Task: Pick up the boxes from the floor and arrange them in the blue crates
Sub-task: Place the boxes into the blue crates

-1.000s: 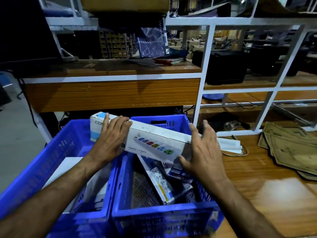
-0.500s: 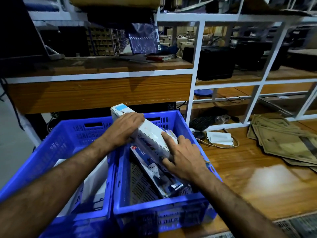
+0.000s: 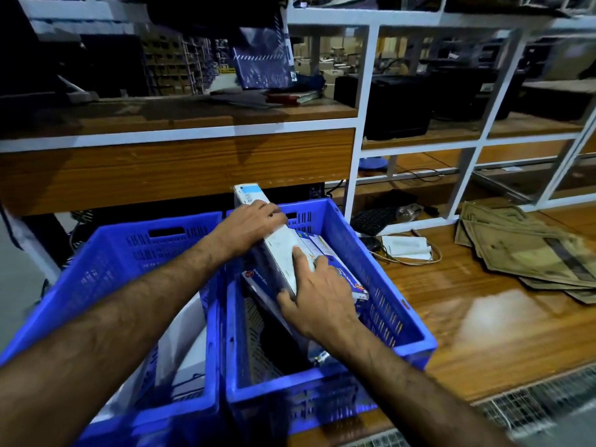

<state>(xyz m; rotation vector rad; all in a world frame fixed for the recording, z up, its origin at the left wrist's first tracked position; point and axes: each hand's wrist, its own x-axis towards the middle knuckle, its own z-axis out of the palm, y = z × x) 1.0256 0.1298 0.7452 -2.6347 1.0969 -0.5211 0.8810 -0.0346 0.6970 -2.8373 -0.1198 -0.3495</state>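
While both bare arms reach forward over two blue crates set side by side on a wooden floor (image 3: 483, 304), the long white box (image 3: 280, 245) stands tilted on its long edge inside the right crate (image 3: 380, 285), its far end with a light-blue label poking up above the crate's far rim. The left hand (image 3: 250, 225) is curled over the upper part of that box near the far rim, fingers closed around its top edge. The right hand (image 3: 317, 300) lies lower down, thumb on the near side and fingers spread flat against the box's white face, pressing it rather than wrapping it; it also touches the colourful printed box (image 3: 342, 275) just beside, which leans toward the crate's right wall. Another box with a dark face and a red round mark (image 3: 258, 280) leans under the white one toward the crate's left wall. The left crate (image 3: 106, 272) touches the right crate along their shared wall and holds large white boxes (image 3: 183, 346) at its near right corner, partly hidden by the left forearm. On the floor beyond the right crate's far right corner lies a small white packet with a cord (image 3: 406, 248), and farther right a pile of flattened cardboard (image 3: 522, 250). A white-framed rack with wooden shelves (image 3: 361, 101) rises behind the crates.
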